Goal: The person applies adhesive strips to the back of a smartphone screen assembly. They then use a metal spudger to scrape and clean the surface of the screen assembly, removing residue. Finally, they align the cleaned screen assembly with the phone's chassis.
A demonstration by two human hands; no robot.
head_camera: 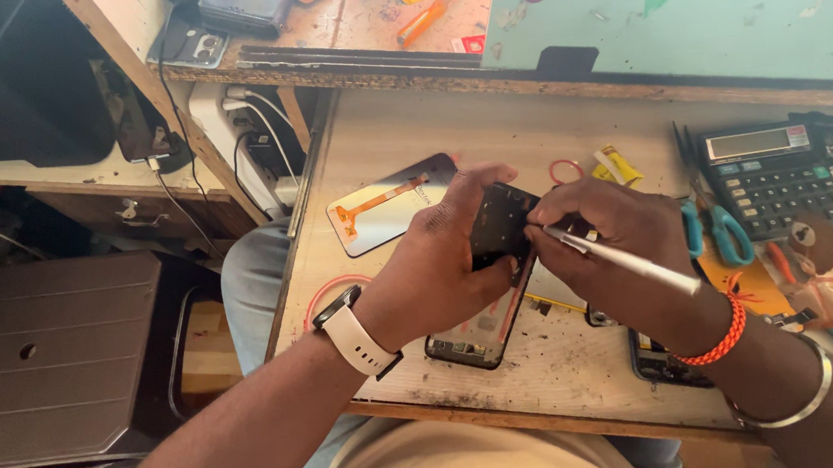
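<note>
My left hand (439, 267) grips an opened black phone (496, 238), tilted up on its lower edge above the worn wooden worktable (545, 353). My right hand (625, 242) holds a thin silver tool (627, 259) with its tip against the phone's upper inside. A white smartwatch (350, 333) sits on my left wrist, and an orange cord bracelet and a metal bangle on my right. A detached screen panel with an orange flex cable (389, 204) lies flat just left of the hands.
A black calculator (774, 181) and blue-handled scissors (718, 220) lie at the right. A yellow glue tube (619, 167) and a red rubber band (564, 170) rest behind the hands. A raised shelf with a pale green mat (715, 2) runs along the back. Chargers and cables hang at the left.
</note>
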